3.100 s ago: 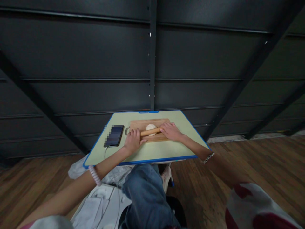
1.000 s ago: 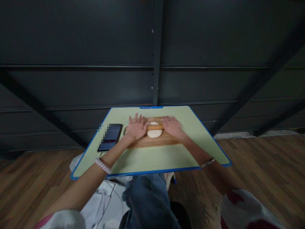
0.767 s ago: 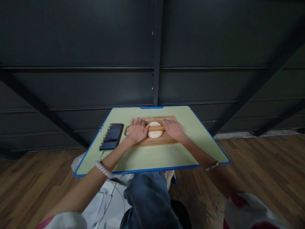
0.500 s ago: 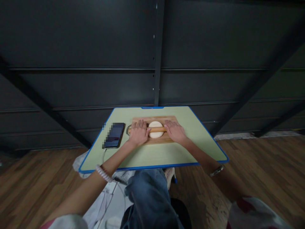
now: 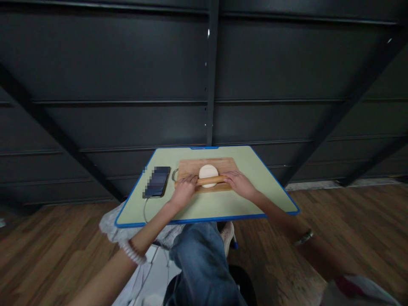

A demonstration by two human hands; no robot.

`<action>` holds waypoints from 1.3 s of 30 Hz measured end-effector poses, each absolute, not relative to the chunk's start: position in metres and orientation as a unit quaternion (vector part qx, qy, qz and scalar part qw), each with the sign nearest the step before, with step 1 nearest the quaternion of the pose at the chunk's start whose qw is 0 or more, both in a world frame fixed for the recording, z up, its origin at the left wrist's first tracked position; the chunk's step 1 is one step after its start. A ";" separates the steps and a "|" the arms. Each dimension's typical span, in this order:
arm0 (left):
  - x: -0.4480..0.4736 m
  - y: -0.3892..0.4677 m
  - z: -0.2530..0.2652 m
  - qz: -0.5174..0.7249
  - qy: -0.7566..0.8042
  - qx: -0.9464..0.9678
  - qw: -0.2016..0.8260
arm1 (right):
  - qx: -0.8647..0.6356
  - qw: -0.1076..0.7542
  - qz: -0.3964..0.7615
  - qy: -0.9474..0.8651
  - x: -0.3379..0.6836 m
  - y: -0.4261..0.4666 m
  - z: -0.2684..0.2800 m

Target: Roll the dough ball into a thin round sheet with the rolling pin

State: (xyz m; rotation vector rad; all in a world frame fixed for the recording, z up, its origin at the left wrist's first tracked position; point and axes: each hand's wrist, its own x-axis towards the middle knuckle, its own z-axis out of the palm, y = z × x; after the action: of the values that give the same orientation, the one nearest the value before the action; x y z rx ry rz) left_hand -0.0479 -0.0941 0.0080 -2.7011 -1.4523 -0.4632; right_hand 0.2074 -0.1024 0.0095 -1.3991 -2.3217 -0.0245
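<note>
A wooden rolling pin lies across the near half of a flat, round, pale piece of dough. The dough rests on a wooden cutting board with a metal loop handle at its left side. My left hand is closed over the left end of the pin, its fingers partly curled. On the pin's right end, my right hand grips it with bent fingers, hiding that tip. The pin slants slightly, its left end nearer to me.
The board lies on a small pale-green table with a blue edge. A smartphone with a white cable is left of the board. A dark panelled wall rises behind the table. My jeans-clad leg is below the near edge.
Both hands have drawn the rolling pin toward me, from the dough's middle to its near half. The fingers are more curled, and the pin has tilted slightly.
</note>
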 end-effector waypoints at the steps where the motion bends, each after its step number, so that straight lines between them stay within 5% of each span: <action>1: -0.049 -0.096 0.008 -0.157 -0.469 -0.869 0.006 | -0.506 0.228 -0.002 -0.832 0.208 -0.105 0.008; 9: -0.050 -0.115 0.001 -0.167 -0.480 -0.861 0.024 | -0.523 0.249 0.007 -0.815 0.209 -0.118 -0.002; 23: -0.026 -0.072 0.019 -0.079 -0.550 -0.828 0.081 | -0.592 0.125 -0.029 -0.796 0.187 -0.086 0.016; 39: -0.026 0.000 0.018 0.002 -0.575 -0.818 -0.033 | -0.621 0.071 0.062 -0.778 0.181 -0.023 0.033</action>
State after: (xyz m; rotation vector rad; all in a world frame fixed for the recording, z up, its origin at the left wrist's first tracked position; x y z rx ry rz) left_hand -0.0264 0.0000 0.0181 -2.6248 -1.8439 0.0075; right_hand 0.1810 -0.0227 0.0333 -1.8684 -2.3380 0.1865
